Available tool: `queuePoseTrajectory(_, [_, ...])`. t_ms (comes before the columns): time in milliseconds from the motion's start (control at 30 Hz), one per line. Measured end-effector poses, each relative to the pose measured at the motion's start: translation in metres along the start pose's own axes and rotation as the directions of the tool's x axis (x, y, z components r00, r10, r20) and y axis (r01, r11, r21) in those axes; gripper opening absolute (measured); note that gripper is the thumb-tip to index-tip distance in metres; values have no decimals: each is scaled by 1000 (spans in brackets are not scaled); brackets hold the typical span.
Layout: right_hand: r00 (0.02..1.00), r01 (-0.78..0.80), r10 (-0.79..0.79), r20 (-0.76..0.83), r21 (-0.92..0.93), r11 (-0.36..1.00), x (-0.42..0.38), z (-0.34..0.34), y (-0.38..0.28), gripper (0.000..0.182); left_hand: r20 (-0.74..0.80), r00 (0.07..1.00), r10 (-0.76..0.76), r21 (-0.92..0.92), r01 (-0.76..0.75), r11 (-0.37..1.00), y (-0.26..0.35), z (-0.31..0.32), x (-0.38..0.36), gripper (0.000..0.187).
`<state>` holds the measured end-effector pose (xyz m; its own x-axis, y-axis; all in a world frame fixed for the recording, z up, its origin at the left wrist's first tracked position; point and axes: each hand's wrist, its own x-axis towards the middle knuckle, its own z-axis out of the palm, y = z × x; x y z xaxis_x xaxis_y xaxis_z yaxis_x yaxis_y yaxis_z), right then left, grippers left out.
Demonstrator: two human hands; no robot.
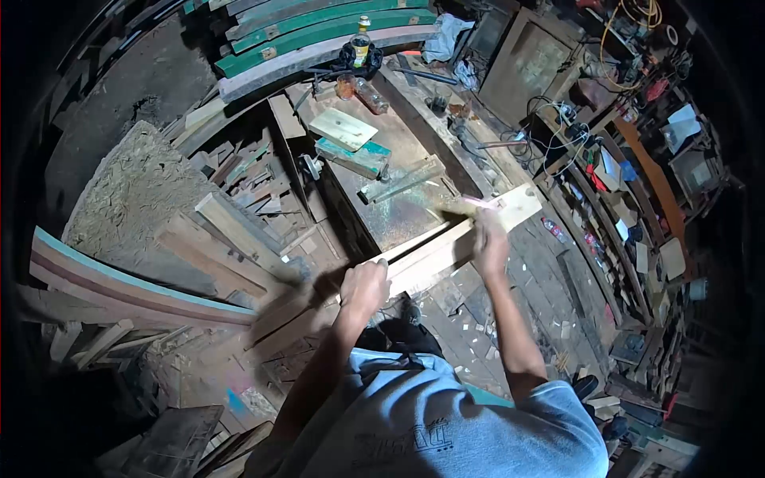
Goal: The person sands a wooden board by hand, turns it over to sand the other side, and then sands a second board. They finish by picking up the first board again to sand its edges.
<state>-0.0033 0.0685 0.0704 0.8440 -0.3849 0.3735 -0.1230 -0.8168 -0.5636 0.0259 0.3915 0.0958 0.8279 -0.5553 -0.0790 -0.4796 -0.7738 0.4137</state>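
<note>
A long pale board (pixel 422 269) lies across in front of me, slanting up to the right. My left hand (pixel 365 285) is closed over its near left end, thumb on top. Over the board's right half, my right hand (pixel 488 239) has its fingers curled; a blurred, light-coloured thin piece (pixel 478 204) shows just beyond the fingers, and I cannot tell what the hand grips. A narrow wooden strip runs along the far edge of the board. Past it, on the workbench (pixel 402 227), are a wood offcut (pixel 406 179), a green-painted block (pixel 355 158) and a pale short plank (pixel 343 129).
A bottle with a yellow label (pixel 360 52) and a glass jar (pixel 345 86) stand at the back. Stacked green-edged beams (pixel 319 44) lie behind. Sawdust (pixel 131 187) and scrap wood are on the left; cables (pixel 558 119) and cluttered shelves on the right.
</note>
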Motion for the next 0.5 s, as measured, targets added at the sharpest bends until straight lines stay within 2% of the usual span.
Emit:
queuePoseTrajectory(33, [965, 238, -237, 114, 2, 971, -18, 13, -14, 25, 19, 1000, -9, -5, 9, 1000, -1, 0, 2, 28])
queuePoseTrajectory(67, [866, 452, -448, 224, 34, 891, -43, 24, -27, 27, 47, 999, -16, -8, 16, 1000, -2, 0, 3, 28])
queuePoseTrajectory(133, [754, 491, -545, 366, 237, 839, -68, 15, -56, 28, 87, 996, -32, 12, 31, 999, 0, -2, 2, 27])
queuePoseTrajectory(167, [711, 547, -603, 361, 253, 798, -59, 22, -25, 28, 79, 996, -37, 11, 36, 999, 1, -3, 3, 27])
queuePoseTrajectory(200, [804, 496, -535, 260, 202, 844, -41, 12, -28, 25, 72, 996, -46, 5, 45, 999, 1, -2, 2, 27])
queuePoseTrajectory(233, [933, 301, -320, 163, 132, 945, -24, 12, -9, 24, 70, 997, -44, 2, 44, 999, 0, 0, 1, 26])
queuePoseTrajectory(267, [995, 84, -88, 45, 84, 993, -14, 15, 8, 23, 63, 997, -40, -1, 40, 999, -1, 0, 2, 26])
queuePoseTrajectory(367, [984, 26, -14, -179, 63, 998, -21, 29, -25, 20, 57, 997, -51, -22, 52, 998, 1, -1, 2, 24])
queuePoseTrajectory(400, [976, 194, -192, -106, 4, 981, -45, 41, -38, 24, 62, 996, -57, -27, 59, 998, 2, -2, 2, 24])
queuePoseTrajectory(467, [911, 361, -382, 154, 148, 921, -81, 34, -71, 28, 74, 995, -59, -11, 60, 998, 1, -1, 4, 23])
queuePoseTrajectory(500, [862, 426, -454, 224, 165, 890, -72, 24, -60, 29, 79, 995, -54, -4, 55, 998, 2, 1, 1, 22])
